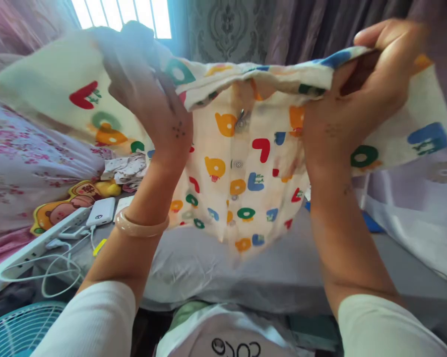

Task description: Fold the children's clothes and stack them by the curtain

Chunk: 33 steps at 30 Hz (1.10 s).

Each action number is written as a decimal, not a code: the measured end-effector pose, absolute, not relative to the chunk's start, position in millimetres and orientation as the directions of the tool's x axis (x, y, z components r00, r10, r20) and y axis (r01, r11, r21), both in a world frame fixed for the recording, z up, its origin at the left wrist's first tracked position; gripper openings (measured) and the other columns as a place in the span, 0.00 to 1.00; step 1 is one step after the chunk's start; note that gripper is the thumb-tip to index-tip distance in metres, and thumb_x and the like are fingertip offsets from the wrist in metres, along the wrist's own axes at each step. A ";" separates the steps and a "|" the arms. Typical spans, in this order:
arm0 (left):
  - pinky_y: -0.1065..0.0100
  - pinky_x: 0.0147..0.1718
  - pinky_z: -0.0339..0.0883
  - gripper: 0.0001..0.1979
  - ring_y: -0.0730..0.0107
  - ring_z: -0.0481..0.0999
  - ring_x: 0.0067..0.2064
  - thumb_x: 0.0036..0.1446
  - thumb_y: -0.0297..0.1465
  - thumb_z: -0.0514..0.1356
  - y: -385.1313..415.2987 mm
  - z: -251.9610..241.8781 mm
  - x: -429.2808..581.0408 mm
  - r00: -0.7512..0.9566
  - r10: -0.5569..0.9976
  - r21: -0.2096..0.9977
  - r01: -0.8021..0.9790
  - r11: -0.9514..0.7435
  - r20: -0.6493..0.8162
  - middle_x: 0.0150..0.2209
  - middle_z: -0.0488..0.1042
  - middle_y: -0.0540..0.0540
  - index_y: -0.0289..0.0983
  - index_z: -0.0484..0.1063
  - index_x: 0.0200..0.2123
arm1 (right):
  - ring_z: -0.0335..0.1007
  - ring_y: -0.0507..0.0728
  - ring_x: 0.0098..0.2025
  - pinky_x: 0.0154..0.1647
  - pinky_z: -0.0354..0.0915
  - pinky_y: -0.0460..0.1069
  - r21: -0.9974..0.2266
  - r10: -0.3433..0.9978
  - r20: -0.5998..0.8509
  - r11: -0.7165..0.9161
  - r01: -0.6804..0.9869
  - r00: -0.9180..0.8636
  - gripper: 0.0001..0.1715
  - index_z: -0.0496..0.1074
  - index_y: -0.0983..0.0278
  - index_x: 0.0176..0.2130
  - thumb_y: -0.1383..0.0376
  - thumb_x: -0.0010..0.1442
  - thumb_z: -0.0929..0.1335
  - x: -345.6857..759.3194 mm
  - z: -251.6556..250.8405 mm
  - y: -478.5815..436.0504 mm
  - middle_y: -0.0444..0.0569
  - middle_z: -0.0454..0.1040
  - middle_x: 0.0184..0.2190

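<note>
From my remote station, I see the letter-print button-front shirt [223,198] hanging mid-frame above the grey sheet [193,280]. The left hand [149,91], upper left, and right hand [375,82], upper right, both grip its top edge; a white power strip [35,249] lies lower left.

Pale sleeves [96,317] are worn to about the elbows, a glossy light bangle [143,230] is worn on the left forearm [134,253], and both wrists are marked with small dark dots [178,130].
</note>
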<state>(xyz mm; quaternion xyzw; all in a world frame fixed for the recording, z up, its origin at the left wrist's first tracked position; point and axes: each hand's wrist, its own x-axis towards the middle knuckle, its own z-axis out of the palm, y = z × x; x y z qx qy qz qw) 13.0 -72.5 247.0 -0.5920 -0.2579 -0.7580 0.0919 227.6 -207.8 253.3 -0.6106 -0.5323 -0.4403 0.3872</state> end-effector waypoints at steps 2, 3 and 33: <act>0.43 0.65 0.36 0.13 0.49 0.45 0.68 0.59 0.28 0.54 -69.7 240.5 17.5 -0.242 0.129 0.245 0.549 -0.799 0.962 0.56 0.61 0.40 0.41 0.61 0.48 | 0.66 0.64 0.55 0.49 0.62 0.62 -0.145 0.072 0.986 -0.067 0.987 0.150 0.24 0.64 0.57 0.53 0.66 0.66 0.50 221.8 252.1 -204.9 0.55 0.69 0.51; 0.42 0.64 0.38 0.14 0.48 0.50 0.66 0.58 0.27 0.54 -66.3 233.3 20.9 -0.206 0.163 0.253 0.559 -0.790 0.965 0.55 0.63 0.40 0.43 0.62 0.48 | 0.68 0.63 0.52 0.49 0.63 0.59 -0.200 0.043 0.978 -0.034 0.979 0.202 0.20 0.66 0.59 0.50 0.68 0.65 0.53 221.8 248.0 -199.2 0.56 0.71 0.48; 0.55 0.49 0.58 0.13 0.51 0.67 0.53 0.61 0.35 0.53 122.7 -35.4 112.4 0.277 0.914 0.306 0.879 -0.366 0.297 0.48 0.69 0.34 0.33 0.65 0.46 | 0.67 0.64 0.52 0.47 0.63 0.52 -0.417 0.712 0.331 -0.478 0.773 0.619 0.21 0.65 0.71 0.54 0.70 0.64 0.57 305.3 -18.4 26.7 0.62 0.71 0.49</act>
